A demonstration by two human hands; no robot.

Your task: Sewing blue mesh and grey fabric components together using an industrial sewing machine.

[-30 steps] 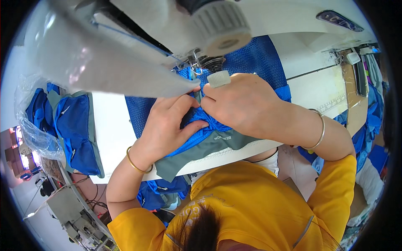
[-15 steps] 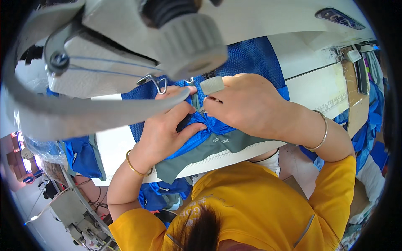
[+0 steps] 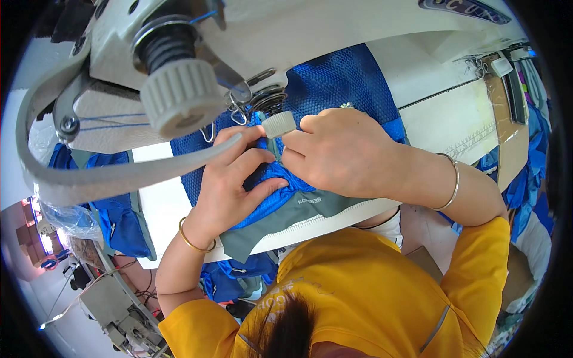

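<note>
A blue mesh garment [image 3: 334, 83] with a grey waistband [image 3: 298, 218] lies on the white sewing table [image 3: 164, 206], under the head of the sewing machine [image 3: 310, 30]. My left hand [image 3: 230, 182] presses and pinches a fold of the blue fabric, its index finger stretched toward the needle area. Against it on the right, my right hand [image 3: 343, 155] grips the same fold, fingertips by a small ribbed white knob [image 3: 279, 124]. The needle itself is hidden behind the machine parts and my fingers. Each wrist carries a thin gold bangle.
The machine's large ribbed knob [image 3: 179, 98] and a grey belt [image 3: 119, 173] hang close in front of the view. A pile of blue pieces [image 3: 116, 215] lies at the table's left, more blue cloth [image 3: 531, 155] at the right. My yellow sleeves and hair fill the bottom.
The view has shifted, so the machine head looms larger and its knob sits further left. Both hands stay on the blue fold, and my left index finger has stretched out toward the needle.
</note>
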